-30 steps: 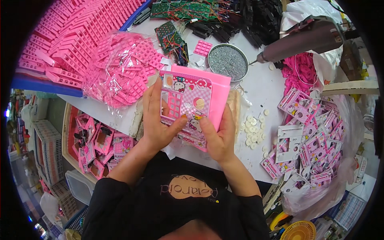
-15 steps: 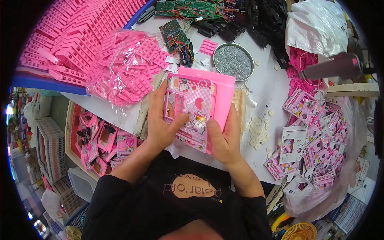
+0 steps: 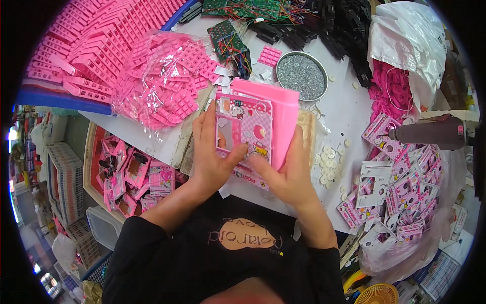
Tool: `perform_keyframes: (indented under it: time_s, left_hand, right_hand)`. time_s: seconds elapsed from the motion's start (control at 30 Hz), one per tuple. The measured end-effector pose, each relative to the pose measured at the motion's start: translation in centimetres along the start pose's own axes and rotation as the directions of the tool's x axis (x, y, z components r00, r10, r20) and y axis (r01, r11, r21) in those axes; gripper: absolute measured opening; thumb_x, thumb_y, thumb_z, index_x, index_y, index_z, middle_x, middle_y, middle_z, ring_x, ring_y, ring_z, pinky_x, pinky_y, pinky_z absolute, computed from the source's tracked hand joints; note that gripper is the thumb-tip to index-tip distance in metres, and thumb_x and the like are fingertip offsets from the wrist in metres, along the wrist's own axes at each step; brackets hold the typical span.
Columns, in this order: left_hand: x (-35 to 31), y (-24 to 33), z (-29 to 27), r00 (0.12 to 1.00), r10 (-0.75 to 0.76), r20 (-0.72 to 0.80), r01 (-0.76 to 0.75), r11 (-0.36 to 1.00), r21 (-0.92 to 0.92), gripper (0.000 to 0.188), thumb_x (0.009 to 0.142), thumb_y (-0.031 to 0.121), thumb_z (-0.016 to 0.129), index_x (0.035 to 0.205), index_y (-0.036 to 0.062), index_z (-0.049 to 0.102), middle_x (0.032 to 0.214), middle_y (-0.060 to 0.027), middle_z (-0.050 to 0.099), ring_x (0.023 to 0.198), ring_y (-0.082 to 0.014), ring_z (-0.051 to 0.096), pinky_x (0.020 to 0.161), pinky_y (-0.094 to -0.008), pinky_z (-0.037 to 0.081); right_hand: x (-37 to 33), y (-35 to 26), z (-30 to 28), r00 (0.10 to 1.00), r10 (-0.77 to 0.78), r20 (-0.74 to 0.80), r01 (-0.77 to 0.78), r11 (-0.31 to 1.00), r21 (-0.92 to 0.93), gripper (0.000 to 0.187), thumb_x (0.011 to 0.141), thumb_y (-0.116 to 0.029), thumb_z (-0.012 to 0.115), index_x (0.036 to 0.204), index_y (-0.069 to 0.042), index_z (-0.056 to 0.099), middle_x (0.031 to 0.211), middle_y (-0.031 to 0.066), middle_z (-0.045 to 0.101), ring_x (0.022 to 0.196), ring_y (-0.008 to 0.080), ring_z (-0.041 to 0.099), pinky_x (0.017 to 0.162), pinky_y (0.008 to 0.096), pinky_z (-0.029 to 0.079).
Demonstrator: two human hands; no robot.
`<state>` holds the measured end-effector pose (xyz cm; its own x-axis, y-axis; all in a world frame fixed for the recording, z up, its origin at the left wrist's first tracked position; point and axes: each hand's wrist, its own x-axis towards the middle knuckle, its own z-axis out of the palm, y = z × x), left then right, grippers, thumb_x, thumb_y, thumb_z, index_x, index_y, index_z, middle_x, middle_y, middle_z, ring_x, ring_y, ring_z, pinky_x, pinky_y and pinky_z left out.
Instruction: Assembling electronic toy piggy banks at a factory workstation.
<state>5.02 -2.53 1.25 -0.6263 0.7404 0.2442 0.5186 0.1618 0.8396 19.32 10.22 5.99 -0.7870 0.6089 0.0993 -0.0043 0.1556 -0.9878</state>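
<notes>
Over the middle of the table I hold a pink printed panel (image 3: 251, 119) with cutouts, laid against a plain pink plastic shell (image 3: 287, 114). My left hand (image 3: 208, 157) grips the panel's left edge, with its thumb across the front and a fingertip showing through the large cutout. My right hand (image 3: 291, 182) is closed around the right and lower side of the shell, its thumb pressing on the panel's face. A pale block (image 3: 307, 131) lies partly hidden beneath the shell.
A dish holds small metal screws (image 3: 302, 76). Near it are pink keypads (image 3: 174, 86) in clear plastic, wired green circuit boards (image 3: 225, 40) and white discs (image 3: 329, 167). A dark power screwdriver (image 3: 428, 134) hangs at right above bagged printed panels (image 3: 400, 187). Finished-looking pink pieces (image 3: 136, 169) fill a left bin.
My right thumb has moved inward from the edge onto the printed panel's face. The whole view has shifted slightly, and the screwdriver hangs lower in it.
</notes>
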Motion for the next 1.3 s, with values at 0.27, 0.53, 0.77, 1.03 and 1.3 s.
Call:
perform_keyframes:
  time_s: [0.27,0.53,0.77,1.03,1.3]
  left_hand:
    - [3.7,0.7,-1.0,0.965,-0.254,0.06,0.234,0.742,-0.628,0.049,0.102,0.022,0.059,0.141,-0.004,0.043,0.12,-0.0124,0.058,0.111,-0.0155,0.06,0.087,-0.0295,0.052]
    - [3.9,0.8,-0.7,0.954,-0.261,0.146,0.286,0.65,-0.704,0.027,0.109,0.023,0.045,0.113,0.0007,0.06,0.095,-0.0002,0.067,0.08,-0.0025,0.061,0.069,-0.0204,0.051]
    - [5.4,1.6,-0.8,0.942,-0.306,0.136,0.311,0.651,-0.692,0.036,0.11,0.029,0.042,0.105,0.001,0.063,0.087,0.0016,0.065,0.077,-0.0031,0.058,0.067,-0.0228,0.048]
    - [6.7,0.3,-0.3,0.955,-0.245,0.165,0.295,0.812,-0.503,0.044,0.111,0.034,0.041,0.102,-0.0007,0.067,0.084,0.0016,0.066,0.075,-0.0031,0.054,0.065,-0.0242,0.045]
    - [6.2,-0.7,0.4,1.0,-0.021,0.019,0.027,0.923,-0.383,0.05,0.111,0.038,0.038,0.104,-0.0011,0.068,0.087,-0.0017,0.069,0.076,-0.0051,0.059,0.067,-0.0239,0.048]
  right_hand:
    - [0.2,1.4,-2.0,0.968,0.173,0.183,-0.249,0.766,0.592,0.076,0.085,-0.005,0.073,0.149,0.002,0.032,0.138,0.0111,0.053,0.122,0.0196,0.056,0.102,0.0351,0.046]
    - [-1.5,1.2,-4.4,0.874,0.355,0.334,-0.463,0.818,0.342,0.075,0.081,0.001,0.079,0.145,0.001,0.04,0.123,0.0108,0.066,0.106,0.0165,0.067,0.087,0.0292,0.055]
    - [-2.4,1.3,-4.9,0.858,0.393,0.332,-0.501,0.783,0.369,0.064,0.087,0.0,0.074,0.143,-0.001,0.044,0.122,0.0085,0.067,0.102,0.0123,0.067,0.082,0.0269,0.056]
    - [-2.8,0.8,-4.9,0.87,0.375,0.321,-0.475,0.811,0.341,0.066,0.092,-0.001,0.068,0.149,-0.002,0.037,0.124,0.0068,0.065,0.104,0.0117,0.064,0.085,0.0267,0.053]
    - [-3.6,0.1,-2.6,0.991,0.085,0.108,-0.099,0.986,0.137,0.06,0.095,-0.002,0.063,0.148,0.003,0.037,0.129,0.0118,0.062,0.109,0.0155,0.063,0.088,0.0271,0.052]
